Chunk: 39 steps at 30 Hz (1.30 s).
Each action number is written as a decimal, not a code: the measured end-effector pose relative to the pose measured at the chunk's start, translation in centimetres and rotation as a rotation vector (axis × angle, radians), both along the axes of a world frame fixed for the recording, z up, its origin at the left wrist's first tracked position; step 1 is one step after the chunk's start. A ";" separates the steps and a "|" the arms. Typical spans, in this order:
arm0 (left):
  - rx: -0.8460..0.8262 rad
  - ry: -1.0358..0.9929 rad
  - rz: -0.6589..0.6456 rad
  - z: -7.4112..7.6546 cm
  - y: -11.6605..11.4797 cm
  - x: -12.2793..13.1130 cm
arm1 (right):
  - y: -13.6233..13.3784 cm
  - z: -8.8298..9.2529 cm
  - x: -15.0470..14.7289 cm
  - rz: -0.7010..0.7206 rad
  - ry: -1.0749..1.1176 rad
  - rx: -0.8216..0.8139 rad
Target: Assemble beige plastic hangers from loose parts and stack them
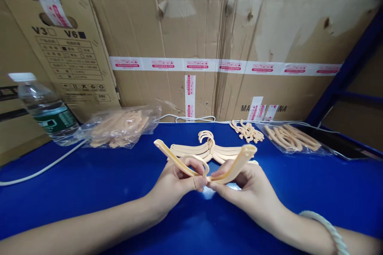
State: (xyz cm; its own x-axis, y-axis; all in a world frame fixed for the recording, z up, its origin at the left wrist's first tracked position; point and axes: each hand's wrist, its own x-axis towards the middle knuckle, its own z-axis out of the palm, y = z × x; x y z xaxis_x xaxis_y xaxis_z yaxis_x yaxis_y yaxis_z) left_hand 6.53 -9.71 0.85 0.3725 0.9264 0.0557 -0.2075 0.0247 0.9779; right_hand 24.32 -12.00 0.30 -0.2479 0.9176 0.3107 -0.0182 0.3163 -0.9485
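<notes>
Both my hands meet over the middle of the blue table (89, 183). My left hand (179, 181) pinches the left arm of a peach plastic hanger (179, 161), fingers closed around it. My right hand (245, 183) grips the right hanger arm (239, 161), thumb on top; the two arms meet between my thumbs. Just behind my hands lies a small stack of finished peach hangers (209, 149) with their hooks pointing away.
A water bottle (44, 107) stands at the far left. A clear bag of peach parts (119, 127) lies left of centre. Loose hooks (247, 130) and another bag of parts (291, 137) lie at the right. Cardboard boxes (191, 40) wall off the back. A white cable (38, 169) crosses the left.
</notes>
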 end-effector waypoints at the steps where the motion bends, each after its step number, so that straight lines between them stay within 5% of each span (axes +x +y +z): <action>1: 0.000 0.012 0.011 0.0 0.0 0.1 | 0.0 -0.1 -0.2 -0.029 0.000 0.017; 4: 0.013 0.065 0.032 0.0 0.0 0.0 | 0.7 0.1 -0.1 -0.059 0.007 0.001; 8: 0.036 0.131 0.106 0.6 0.5 -0.9 | 2.7 1.9 2.9 0.095 -0.044 -0.015; 13: 0.027 0.130 0.194 1.9 2.3 -2.4 | 5.1 4.7 8.4 0.097 -0.551 0.341; 16: 0.132 0.167 0.405 1.7 3.7 -3.3 | 5.6 5.2 9.7 0.109 -0.881 0.564; 21: 0.273 0.289 0.543 0.2 4.8 -3.7 | 5.2 4.4 9.0 0.143 -1.149 0.567; 25: 0.647 0.599 0.453 0.2 3.0 -2.9 | 4.6 4.6 8.4 0.152 -1.259 0.530; 29: 1.143 0.998 0.115 0.0 0.5 -2.2 | 3.5 5.0 7.6 0.060 -1.296 0.470; 35: 1.140 1.326 -0.028 -2.4 0.1 -2.4 | 2.8 1.5 5.1 -0.121 -1.328 0.408; 39: 1.067 1.361 -0.066 -2.5 2.1 -2.5 | 5.7 -0.7 4.4 -0.085 -1.330 0.408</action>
State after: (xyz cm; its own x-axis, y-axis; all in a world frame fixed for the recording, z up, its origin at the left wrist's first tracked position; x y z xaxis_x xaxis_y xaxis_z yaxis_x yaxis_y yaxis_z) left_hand 4.07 -7.63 -1.63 0.7018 0.6765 0.2233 0.6893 -0.7239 0.0269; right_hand 28.73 -6.29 -0.40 -0.5137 0.8473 0.1344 0.8466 0.5261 -0.0805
